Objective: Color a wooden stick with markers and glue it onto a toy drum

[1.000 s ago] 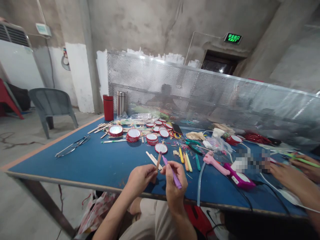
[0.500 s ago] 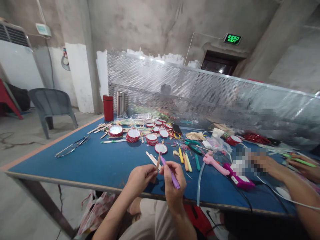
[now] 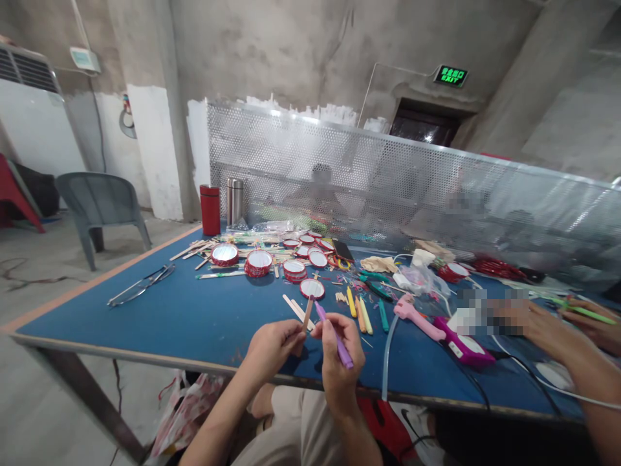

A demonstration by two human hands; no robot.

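Pinched in my left hand [image 3: 277,346] is a wooden craft stick [image 3: 308,312], held upright above the table's front part. My right hand [image 3: 342,346] grips a purple marker [image 3: 338,340], its upper end pointing toward the stick; stick and marker look slightly apart. Just beyond my fingertips lies a round red-rimmed mirror-like disc [image 3: 312,288]. Two loose craft sticks [image 3: 294,309] lie on the blue table beside the held one. To the right are several coloured markers, among them a yellow marker [image 3: 350,301] and a teal marker [image 3: 383,315].
Stacked red-rimmed discs [image 3: 259,262] and scattered sticks fill the back of the table [image 3: 160,336]. Glasses [image 3: 140,285] lie at left, near a red flask [image 3: 210,210]. A pink glue gun [image 3: 418,317] and a purple device [image 3: 464,346] are at right, beside a co-worker's hand [image 3: 543,327].
My right hand and the purple marker have shifted slightly right, away from the craft stick. My left hand stays nearly still. The co-worker's hand at right has moved a little.
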